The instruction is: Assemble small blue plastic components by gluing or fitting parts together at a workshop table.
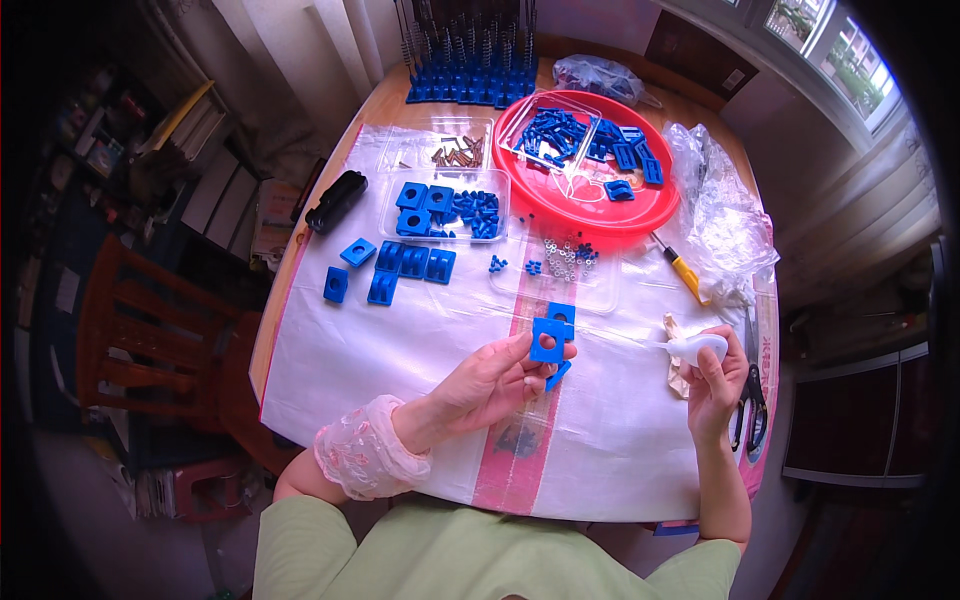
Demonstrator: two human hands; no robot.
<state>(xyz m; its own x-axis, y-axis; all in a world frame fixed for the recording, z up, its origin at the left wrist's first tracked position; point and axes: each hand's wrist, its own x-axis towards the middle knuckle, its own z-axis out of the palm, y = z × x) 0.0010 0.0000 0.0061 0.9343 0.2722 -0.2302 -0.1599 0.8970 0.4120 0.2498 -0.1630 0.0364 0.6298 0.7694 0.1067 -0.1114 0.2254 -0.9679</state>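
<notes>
Blue plastic blocks [552,338] sit pinched in the left hand [490,385] at frame centre, the right hand [715,385] closes around a white tube [697,347], while several loose blue blocks [390,268] at upper left look still unworked.

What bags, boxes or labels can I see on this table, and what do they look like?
Clear plastic bag: right side of the table, crumpled, see-through.
Second clear bag: far edge behind the red tray, holding dark pieces.
Clear plastic box: table centre, rectangular, holding blue parts.
No screens or signs visible.
</notes>
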